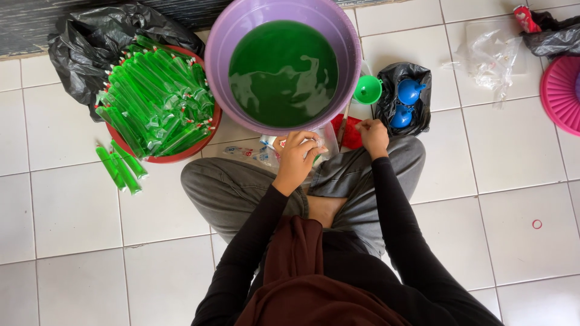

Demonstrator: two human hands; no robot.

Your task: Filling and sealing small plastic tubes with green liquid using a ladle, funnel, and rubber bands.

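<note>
Pinching a clear bag [320, 142] between them, the left hand [296, 158] and right hand [373, 137] sat beside the basin [219, 66]. A loose grip could have spilled green liquid [284, 72] onto the tiles [72, 205].

We are looking down on a floor of white square tiles [72, 211] with thin grey grout lines, and soft, even light is falling across it, leaving only faint shadows. At eleven o'clock a dark grey strip of wall or mat [24, 27] is running along the top edge, its surface too dim to tell apart. At four o'clock a small red rubber band [537, 224] is lying alone on the tiles.
</note>
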